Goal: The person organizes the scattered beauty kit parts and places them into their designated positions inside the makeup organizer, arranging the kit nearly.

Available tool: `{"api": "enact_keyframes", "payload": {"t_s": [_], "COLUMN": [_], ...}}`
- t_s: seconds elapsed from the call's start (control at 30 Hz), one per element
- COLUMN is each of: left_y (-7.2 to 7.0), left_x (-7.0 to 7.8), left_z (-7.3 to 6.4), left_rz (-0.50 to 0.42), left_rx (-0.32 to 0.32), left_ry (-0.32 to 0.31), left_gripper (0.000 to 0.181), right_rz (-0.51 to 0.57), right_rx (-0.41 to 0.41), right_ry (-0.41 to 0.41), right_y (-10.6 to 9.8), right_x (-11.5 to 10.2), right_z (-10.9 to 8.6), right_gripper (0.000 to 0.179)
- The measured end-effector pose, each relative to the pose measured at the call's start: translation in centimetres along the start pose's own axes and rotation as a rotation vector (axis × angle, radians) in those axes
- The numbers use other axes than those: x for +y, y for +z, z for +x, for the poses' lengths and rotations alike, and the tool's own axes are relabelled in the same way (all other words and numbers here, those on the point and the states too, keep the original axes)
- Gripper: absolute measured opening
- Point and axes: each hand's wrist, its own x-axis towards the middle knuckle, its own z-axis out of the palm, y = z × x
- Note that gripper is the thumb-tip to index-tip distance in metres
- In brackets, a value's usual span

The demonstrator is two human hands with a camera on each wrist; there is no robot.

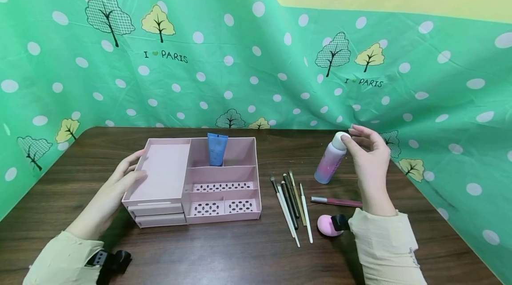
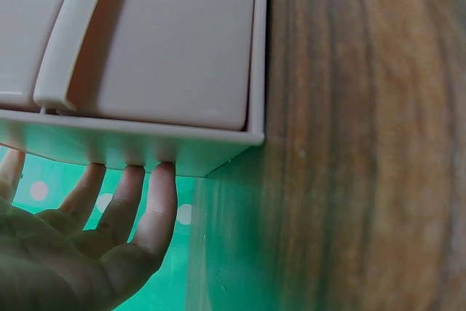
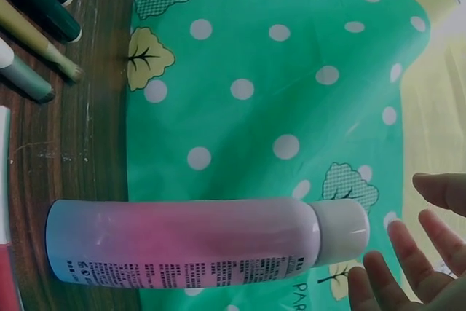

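Note:
A pink desktop organizer with small drawers and several compartments stands on the table. My left hand is at its left side, and in the left wrist view the fingertips of that left hand touch the side wall. A blue tube stands upright in the back compartment. To the right, a pink-and-blue bottle with a white cap stands on the table. My right hand is beside the cap, with the thumb overlapping it in the head view; the right wrist view shows the fingers spread just beyond the cap.
Several makeup brushes lie between organizer and bottle. In front of the bottle lie a slim pink tube and a round pink object, partly covered by the wrist camera. A green dotted cloth hangs behind the table.

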Motion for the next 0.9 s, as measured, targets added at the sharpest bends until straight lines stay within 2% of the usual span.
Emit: {"api": "enact_keyframes", "payload": {"t_s": [0.17,0.43,0.63,0.9], "left_y": [0.0,0.0,0.0,0.0], "left_x": [0.0,-0.1,0.0,0.0], "left_z": [0.0,0.0,0.0,0.0], "left_rz": [-0.004,-0.001,0.002,0.0], "left_rx": [0.001,0.001,-0.002,0.001], "left_ry": [0.007,0.003,-0.006,-0.001], "left_gripper": [0.065,0.065,0.066,0.066], "right_rz": [-0.007,-0.097,-0.121,-0.155], "right_rx": [-0.002,-0.007,-0.018,-0.089], "right_ry": [0.019,0.033,0.049,0.099], "right_y": [0.1,0.0,0.0,0.2], "right_x": [0.2,1.0,1.6,2.1], "right_z": [0.1,0.4,0.6,0.7], "right_gripper": [0.031,0.039,0.045,0.056]}}
